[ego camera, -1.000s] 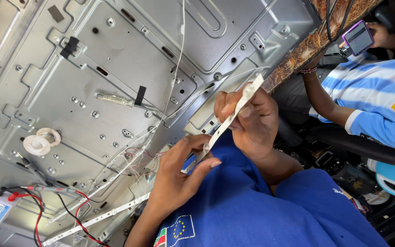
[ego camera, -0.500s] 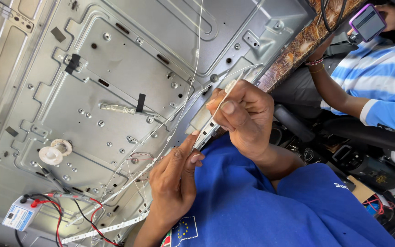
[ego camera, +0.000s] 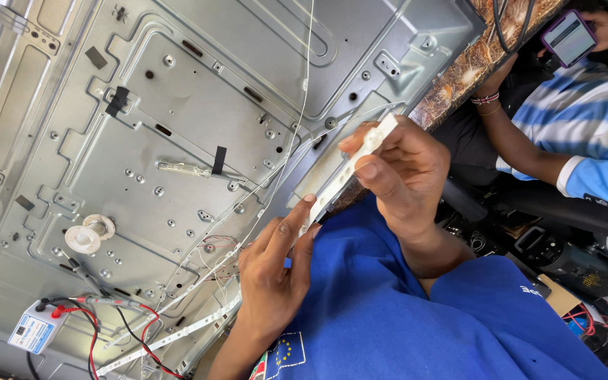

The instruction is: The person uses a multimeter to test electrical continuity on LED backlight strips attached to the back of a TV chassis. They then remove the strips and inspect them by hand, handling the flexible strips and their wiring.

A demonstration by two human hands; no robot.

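At frame centre: 1 narrow white LED strip [ego camera: 346, 172], tilted, running from 7 o'clock up to 1 o'clock. Right hand [ego camera: 402, 176] is closed around its upper end, thumb and fingers pinching it. Left hand [ego camera: 276, 264], at 7 o'clock of the right hand, has its fingers partly extended, with thumb and forefinger tips touching the strip's lower end. Behind, at 10 o'clock: grey metal back panel [ego camera: 177, 105]. On it, 1 white tape roll [ego camera: 82, 238]. At 8 o'clock: small tester box [ego camera: 31, 329] with red and black leads.
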